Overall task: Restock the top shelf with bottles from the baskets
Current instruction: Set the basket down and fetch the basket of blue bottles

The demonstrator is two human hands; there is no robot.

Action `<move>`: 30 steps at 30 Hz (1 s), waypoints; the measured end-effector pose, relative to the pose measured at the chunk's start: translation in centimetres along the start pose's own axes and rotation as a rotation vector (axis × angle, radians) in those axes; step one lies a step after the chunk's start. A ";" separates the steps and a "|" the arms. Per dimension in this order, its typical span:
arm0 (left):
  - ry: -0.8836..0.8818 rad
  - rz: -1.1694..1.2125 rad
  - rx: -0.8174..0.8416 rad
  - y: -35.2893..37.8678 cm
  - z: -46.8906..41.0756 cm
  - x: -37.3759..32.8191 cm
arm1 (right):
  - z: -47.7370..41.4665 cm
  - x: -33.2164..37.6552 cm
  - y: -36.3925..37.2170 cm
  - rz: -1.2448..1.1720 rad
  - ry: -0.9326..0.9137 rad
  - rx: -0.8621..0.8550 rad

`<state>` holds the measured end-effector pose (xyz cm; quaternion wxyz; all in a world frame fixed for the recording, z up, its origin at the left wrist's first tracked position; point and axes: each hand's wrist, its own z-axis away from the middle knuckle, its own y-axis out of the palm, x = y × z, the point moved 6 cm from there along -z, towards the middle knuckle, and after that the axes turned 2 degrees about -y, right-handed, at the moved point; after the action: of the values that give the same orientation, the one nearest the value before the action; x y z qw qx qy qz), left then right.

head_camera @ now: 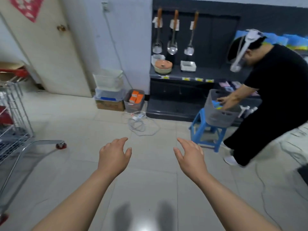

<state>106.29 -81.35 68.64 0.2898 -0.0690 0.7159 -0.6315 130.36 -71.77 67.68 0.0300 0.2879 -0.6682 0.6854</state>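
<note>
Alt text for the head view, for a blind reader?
Both open and empty, the left hand and right hand are held out above tiled floor. At right, a person in black reaches into a grey basket on a blue stool; a shopping cart stands left.

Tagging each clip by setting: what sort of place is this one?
Probably a small shop, or a mock-up of one: a dark shelf unit with yellow price tags along its edge, ladles hung up as if for display, and a wire shopping cart on the left.

The left edge cuts off the shopping cart [16, 140], and a person's arms [234, 100] partly hide the grey basket [216, 120].
</note>
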 end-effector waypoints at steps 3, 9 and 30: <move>-0.106 0.024 -0.040 -0.4 -3.5 1.8 | -5.9 1.6 1.3 0.004 -0.084 0.046; -0.271 0.049 -0.073 -0.9 -9.9 6.5 | -15.5 6.2 5.4 0.003 -0.214 0.137; -0.378 0.099 -0.058 -8.1 -46.9 26.2 | -50.9 29.1 17.3 -0.096 -0.235 0.117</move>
<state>59.02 -54.59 69.33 0.4478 -0.1596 0.6691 -0.5713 80.69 -36.06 67.76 -0.0325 0.3989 -0.6115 0.6825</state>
